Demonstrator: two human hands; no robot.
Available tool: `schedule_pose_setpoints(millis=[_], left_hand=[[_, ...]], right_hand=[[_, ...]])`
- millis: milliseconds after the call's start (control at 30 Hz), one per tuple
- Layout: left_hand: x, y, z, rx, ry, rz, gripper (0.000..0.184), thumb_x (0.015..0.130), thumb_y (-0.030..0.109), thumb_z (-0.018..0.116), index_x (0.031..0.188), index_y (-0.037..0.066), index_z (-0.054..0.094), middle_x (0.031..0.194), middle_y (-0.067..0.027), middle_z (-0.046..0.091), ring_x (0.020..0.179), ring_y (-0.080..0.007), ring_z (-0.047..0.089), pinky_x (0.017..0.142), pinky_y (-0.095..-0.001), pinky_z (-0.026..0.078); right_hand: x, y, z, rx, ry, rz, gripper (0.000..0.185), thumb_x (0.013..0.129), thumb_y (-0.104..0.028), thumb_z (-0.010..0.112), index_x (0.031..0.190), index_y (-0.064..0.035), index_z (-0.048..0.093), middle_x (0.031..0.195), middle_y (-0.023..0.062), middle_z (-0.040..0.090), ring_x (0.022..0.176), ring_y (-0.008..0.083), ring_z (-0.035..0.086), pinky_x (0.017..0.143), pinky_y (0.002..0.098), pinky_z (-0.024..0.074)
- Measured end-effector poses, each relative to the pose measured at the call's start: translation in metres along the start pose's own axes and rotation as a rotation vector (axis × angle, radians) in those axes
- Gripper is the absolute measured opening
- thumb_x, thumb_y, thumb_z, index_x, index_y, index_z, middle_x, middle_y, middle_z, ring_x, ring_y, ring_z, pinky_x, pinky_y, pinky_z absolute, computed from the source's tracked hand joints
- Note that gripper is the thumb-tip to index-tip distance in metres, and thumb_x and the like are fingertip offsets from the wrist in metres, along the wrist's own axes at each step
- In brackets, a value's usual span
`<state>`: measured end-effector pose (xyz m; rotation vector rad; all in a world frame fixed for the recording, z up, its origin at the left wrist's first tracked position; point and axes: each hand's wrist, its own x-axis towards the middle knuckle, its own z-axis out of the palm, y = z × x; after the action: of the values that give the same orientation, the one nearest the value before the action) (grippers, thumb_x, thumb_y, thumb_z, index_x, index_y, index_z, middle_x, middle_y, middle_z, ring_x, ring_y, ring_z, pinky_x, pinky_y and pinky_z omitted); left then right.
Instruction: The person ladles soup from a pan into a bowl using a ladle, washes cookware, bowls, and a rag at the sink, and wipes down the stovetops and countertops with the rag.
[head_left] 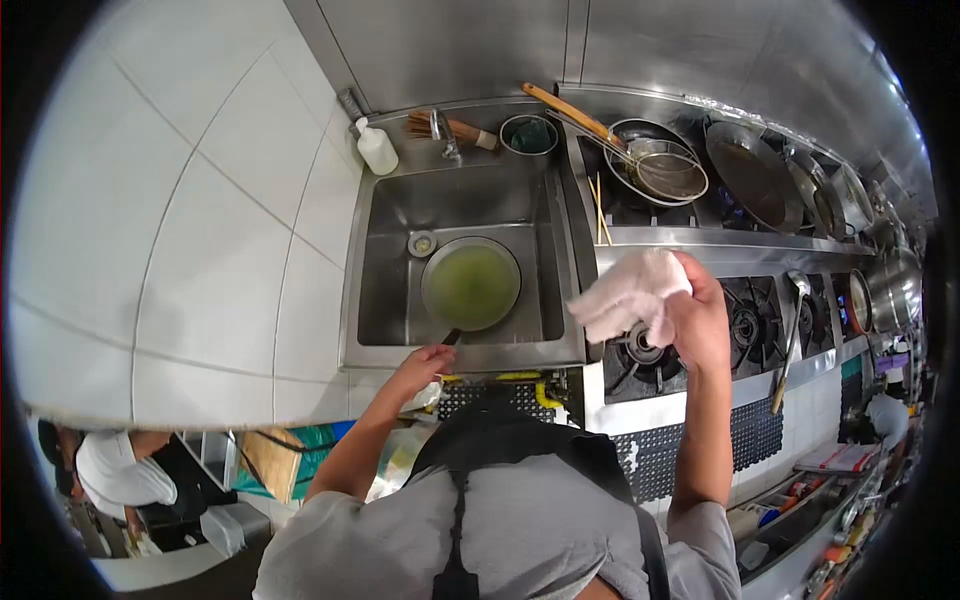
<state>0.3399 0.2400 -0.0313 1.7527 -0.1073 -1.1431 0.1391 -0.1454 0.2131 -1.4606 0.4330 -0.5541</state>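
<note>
A round pan (471,284) with greenish liquid in it rests in the steel sink (400,195). My left hand (425,366), at the sink's front edge, is closed around the end of the pan's dark handle (452,337). Raised over the front burners, my right hand (700,315) grips a crumpled whitish cloth (630,292), which hangs to the left of the fingers. Below the cloth, part of a black burner (643,345) shows.
Behind the sink are a faucet (443,130), a white pump bottle (376,148) and a metal pot (528,135). Strainers (670,175) and pans (752,178) crowd the back burners. A long ladle (793,335) lies across the stove front. Another person (125,470) stands at the lower left.
</note>
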Motion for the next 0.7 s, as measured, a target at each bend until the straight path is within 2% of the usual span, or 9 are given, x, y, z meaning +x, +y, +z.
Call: schedule_pose_setpoints(millis=[200,300,400,500,600,700], left_hand=[[0.011,0.003,-0.066,-0.164,-0.039,-0.024,0.039,0.101,0.037,0.062,0.128,0.009,0.061,0.122,-0.0055,0.065,0.101,-0.0183,0.068,0.087,-0.0317,0.052],[0.015,0.004,-0.092,-0.224,0.036,-0.041,0.039,0.101,0.037,0.063,0.128,0.009,0.061,0.119,-0.0049,0.066,0.099,-0.019,0.068,0.084,-0.0319,0.053],[0.035,0.021,-0.115,-0.307,0.117,-0.051,0.036,0.101,0.036,0.062,0.126,0.01,0.061,0.116,-0.0043,0.066,0.098,-0.0185,0.068,0.082,-0.0315,0.053],[0.082,0.032,-0.145,-0.416,0.109,0.118,0.033,0.102,0.034,0.061,0.125,0.01,0.062,0.116,-0.0045,0.067,0.099,-0.0174,0.067,0.082,-0.0314,0.052],[0.129,0.087,-0.169,-0.452,0.188,0.215,0.029,0.103,0.031,0.06,0.124,0.01,0.062,0.117,-0.0047,0.067,0.1,-0.0171,0.067,0.083,-0.0314,0.051],[0.171,0.134,-0.188,-0.51,0.213,0.255,0.028,0.101,0.03,0.063,0.119,0.008,0.065,0.112,-0.0019,0.068,0.092,-0.0141,0.067,0.079,-0.0257,0.05]], right_hand=[[0.103,0.014,0.082,0.081,-0.045,0.019,0.037,0.087,0.006,0.049,0.119,0.0025,0.066,0.106,0.0066,0.07,0.093,0.0126,0.065,0.082,0.0256,0.0518],[0.141,0.025,0.112,0.068,-0.01,0.031,0.037,0.088,0.005,0.048,0.122,0.0036,0.064,0.107,0.0078,0.07,0.093,0.0128,0.066,0.081,0.0259,0.0521],[0.173,0.025,0.14,0.009,0.058,0.056,0.043,0.087,0.008,0.042,0.125,0.0041,0.061,0.11,0.0097,0.069,0.097,0.017,0.068,0.083,0.0286,0.056],[0.214,0.023,0.155,-0.07,0.09,-0.013,0.041,0.089,0.006,0.044,0.126,0.0039,0.061,0.11,0.0095,0.068,0.095,0.0159,0.067,0.081,0.027,0.0545],[0.263,0.018,0.158,-0.189,0.136,-0.108,0.035,0.092,0.002,0.049,0.125,0.004,0.062,0.108,0.0086,0.069,0.093,0.0137,0.066,0.08,0.0257,0.0526],[0.312,0.014,0.168,-0.296,0.216,-0.175,0.03,0.094,-0.002,0.054,0.122,0.0036,0.065,0.104,0.0072,0.069,0.09,0.0111,0.064,0.079,0.0243,0.0507]])
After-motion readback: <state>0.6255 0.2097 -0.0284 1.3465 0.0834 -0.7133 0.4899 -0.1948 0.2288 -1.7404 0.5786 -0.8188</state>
